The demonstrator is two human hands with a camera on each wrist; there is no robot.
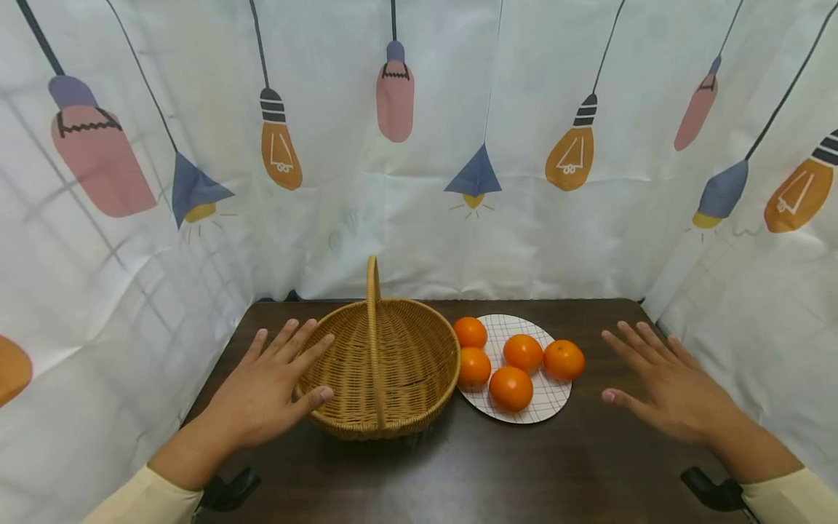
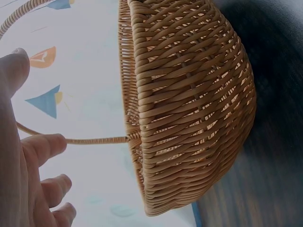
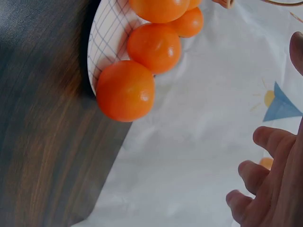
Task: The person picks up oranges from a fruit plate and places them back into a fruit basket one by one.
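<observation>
A woven wicker basket (image 1: 419,429) with a tall arched handle (image 1: 374,327) stands on the dark table, nothing inside it. To its right is a round white plate (image 1: 553,404) with a grid pattern, bearing several oranges (image 1: 511,388). My left hand (image 1: 265,393) is spread at the basket's left side, its fingertips overlapping the rim in the head view. In the left wrist view the woven side (image 2: 189,109) fills the middle, beside the fingers. My right hand (image 1: 668,386) is spread to the right of the plate, apart from the nearest orange (image 3: 125,91), and holds nothing.
The dark wooden table (image 1: 458,480) reaches back to a white curtain (image 1: 419,233) printed with lamps and bulbs. The curtain also closes in the left and right sides. Black straps or mounts (image 1: 713,491) sit at both wrists by the pale sleeves.
</observation>
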